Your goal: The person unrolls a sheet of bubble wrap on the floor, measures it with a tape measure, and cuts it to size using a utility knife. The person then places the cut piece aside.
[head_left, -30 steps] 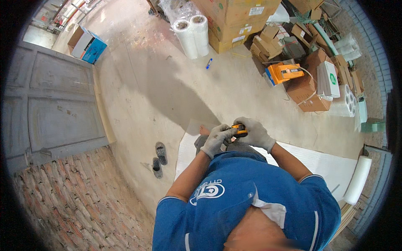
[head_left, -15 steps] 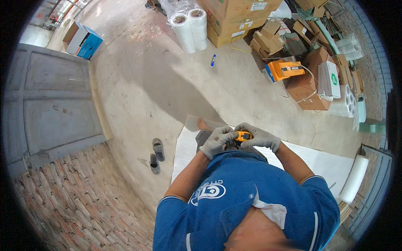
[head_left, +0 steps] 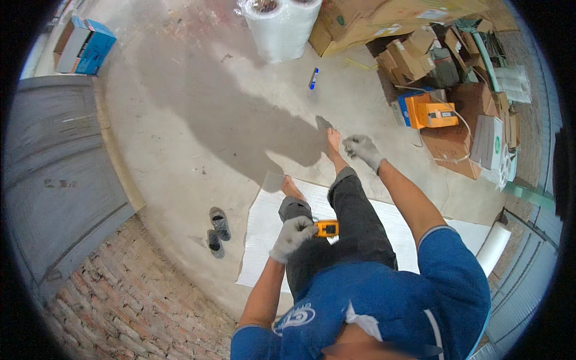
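Note:
I stand on a white sheet (head_left: 264, 234) spread over the concrete floor. My left hand (head_left: 292, 235), in a grey glove, is closed around a small orange and black tool (head_left: 327, 228) held in front of my legs. My right hand (head_left: 362, 148), also gloved, is stretched forward above my right foot with the fingers loosely curled and nothing in it. A blue marker-like object (head_left: 312, 78) lies on the floor ahead.
A pair of grey slippers (head_left: 217, 231) sits left of the sheet. Rolls of clear film (head_left: 279, 24) and cardboard boxes (head_left: 420, 60) are piled at the back right, with an orange device (head_left: 429, 111). A blue box (head_left: 90, 45) is far left. A brick floor (head_left: 138, 288) lies near left.
My right hand has let go of the orange tool and reached forward and right. The left hand keeps the tool and has dropped lower. My view has shifted forward.

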A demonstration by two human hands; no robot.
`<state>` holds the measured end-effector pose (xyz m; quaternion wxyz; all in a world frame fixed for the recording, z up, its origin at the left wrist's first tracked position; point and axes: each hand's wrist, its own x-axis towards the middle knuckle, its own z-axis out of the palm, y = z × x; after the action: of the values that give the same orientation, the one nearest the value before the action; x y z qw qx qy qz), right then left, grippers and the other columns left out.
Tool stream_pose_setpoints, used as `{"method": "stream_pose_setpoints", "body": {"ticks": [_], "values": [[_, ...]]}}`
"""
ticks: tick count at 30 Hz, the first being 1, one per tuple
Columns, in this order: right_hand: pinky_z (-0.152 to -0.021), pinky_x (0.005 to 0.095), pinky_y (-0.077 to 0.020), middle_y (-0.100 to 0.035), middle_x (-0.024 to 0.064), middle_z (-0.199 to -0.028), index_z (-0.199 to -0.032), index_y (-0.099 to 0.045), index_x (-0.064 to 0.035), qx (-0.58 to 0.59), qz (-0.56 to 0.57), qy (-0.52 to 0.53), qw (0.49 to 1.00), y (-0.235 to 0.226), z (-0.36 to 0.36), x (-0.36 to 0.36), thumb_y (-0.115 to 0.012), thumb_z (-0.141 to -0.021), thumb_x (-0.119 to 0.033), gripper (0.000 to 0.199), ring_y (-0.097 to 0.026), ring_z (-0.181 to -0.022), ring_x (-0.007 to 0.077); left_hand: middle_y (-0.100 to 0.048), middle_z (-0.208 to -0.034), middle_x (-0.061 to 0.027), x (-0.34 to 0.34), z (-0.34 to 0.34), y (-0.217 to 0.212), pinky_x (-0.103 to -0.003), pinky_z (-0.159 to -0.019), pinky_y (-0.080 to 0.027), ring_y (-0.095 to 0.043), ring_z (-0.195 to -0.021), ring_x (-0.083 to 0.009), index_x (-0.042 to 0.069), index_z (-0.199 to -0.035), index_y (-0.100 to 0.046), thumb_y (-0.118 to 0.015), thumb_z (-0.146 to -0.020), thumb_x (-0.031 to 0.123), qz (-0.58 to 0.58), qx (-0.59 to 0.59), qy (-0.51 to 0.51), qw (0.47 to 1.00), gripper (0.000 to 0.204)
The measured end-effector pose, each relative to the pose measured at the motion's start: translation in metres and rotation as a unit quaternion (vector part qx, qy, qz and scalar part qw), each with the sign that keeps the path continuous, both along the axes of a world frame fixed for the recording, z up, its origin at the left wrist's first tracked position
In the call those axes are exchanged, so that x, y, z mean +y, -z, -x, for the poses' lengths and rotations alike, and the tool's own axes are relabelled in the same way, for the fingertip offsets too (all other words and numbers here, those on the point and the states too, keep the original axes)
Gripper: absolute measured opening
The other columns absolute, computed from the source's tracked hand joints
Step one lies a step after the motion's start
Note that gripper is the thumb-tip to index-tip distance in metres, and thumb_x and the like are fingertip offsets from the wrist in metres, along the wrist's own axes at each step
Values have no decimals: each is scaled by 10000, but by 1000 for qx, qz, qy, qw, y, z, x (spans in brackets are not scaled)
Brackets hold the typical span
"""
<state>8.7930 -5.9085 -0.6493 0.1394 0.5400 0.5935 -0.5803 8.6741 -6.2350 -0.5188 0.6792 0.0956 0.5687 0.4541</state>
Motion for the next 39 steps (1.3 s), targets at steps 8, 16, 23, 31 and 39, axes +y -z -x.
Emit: {"method": "stream_pose_setpoints", "body": {"ticks": [8,16,23,31,39], "values": [[-697,398,-523,-678,174,-729,-835,-717,-22,-59,-148,-68,985,341,133,137,-638,-803,-426,413,-677,-695,248,-577,-747,-39,55,44,171,-281,-572,-431,-537,-642,-127,32,-779,-593,-778,-784,96,39,-13,-95,995,196],[-840,427,-510,-700,201,-1033,-1037,-693,-74,-241,-272,-141,921,525,241,197,-656,-771,-598,589,-669,-1007,320,-604,-749,-111,104,56,303,-381,-591,-471,-589,-670,-281,45,-770,-590,-807,-718,86,75,230,-40,969,227],[-672,429,-520,-697,201,-757,-727,-695,-23,-101,-280,-136,945,536,216,168,-616,-790,-366,357,-706,-733,301,-577,-703,-90,98,60,295,-353,-548,-447,-563,-613,-246,47,-736,-572,-806,-733,107,77,274,-51,957,242],[-883,427,-492,-689,196,-1042,-1012,-667,-61,-152,-219,-214,940,437,137,113,-592,-821,-437,428,-655,-1018,334,-576,-689,-70,97,60,213,-323,-566,-446,-552,-608,-201,43,-745,-578,-789,-755,97,74,293,-42,952,218],[-880,443,-500,-684,224,-1047,-1068,-678,-65,-190,-217,-136,948,517,222,146,-617,-794,-539,551,-664,-1015,347,-612,-749,-97,83,44,264,-317,-620,-474,-586,-663,-204,25,-773,-590,-791,-740,62,156,227,-101,956,207]]}}
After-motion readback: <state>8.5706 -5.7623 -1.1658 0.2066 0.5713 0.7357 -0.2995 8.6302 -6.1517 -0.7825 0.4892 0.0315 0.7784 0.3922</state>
